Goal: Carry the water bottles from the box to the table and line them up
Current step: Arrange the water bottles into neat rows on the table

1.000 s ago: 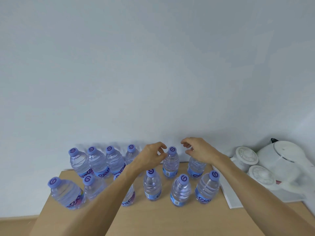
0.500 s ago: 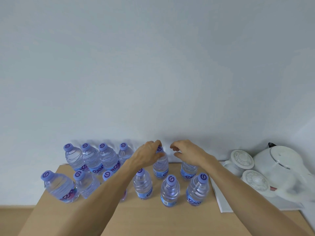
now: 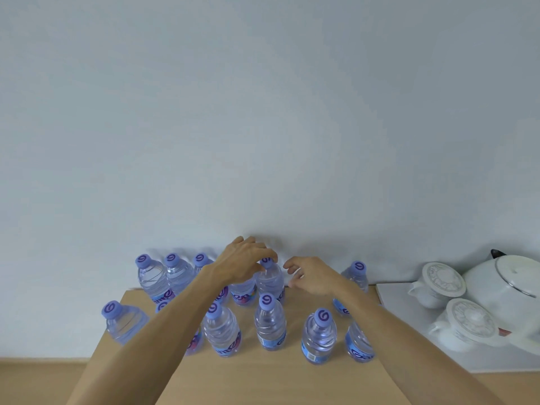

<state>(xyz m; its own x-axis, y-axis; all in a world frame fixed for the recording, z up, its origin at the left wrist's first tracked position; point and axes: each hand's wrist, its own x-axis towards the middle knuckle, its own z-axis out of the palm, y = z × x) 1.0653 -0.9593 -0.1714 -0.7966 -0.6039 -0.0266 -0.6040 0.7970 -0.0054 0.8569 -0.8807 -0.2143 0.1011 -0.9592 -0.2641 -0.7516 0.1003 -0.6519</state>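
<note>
Left hand (image 3: 242, 263) grip now clamped on back-row bottle (image 3: 270, 280) neck; right hand (image 3: 311, 276) withdrawn, fingers apart.

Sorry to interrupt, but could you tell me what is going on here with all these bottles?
A person is lining up water bottles on a wooden table against the wall. The left hand grips the neck of a back-row bottle, just under its cap. The right hand hovers beside it, fingers loosely curled, holding nothing. Other bottles stand in two rough rows, back and front. A white kettle and two lidded cups sit on a tray to the right.
</note>
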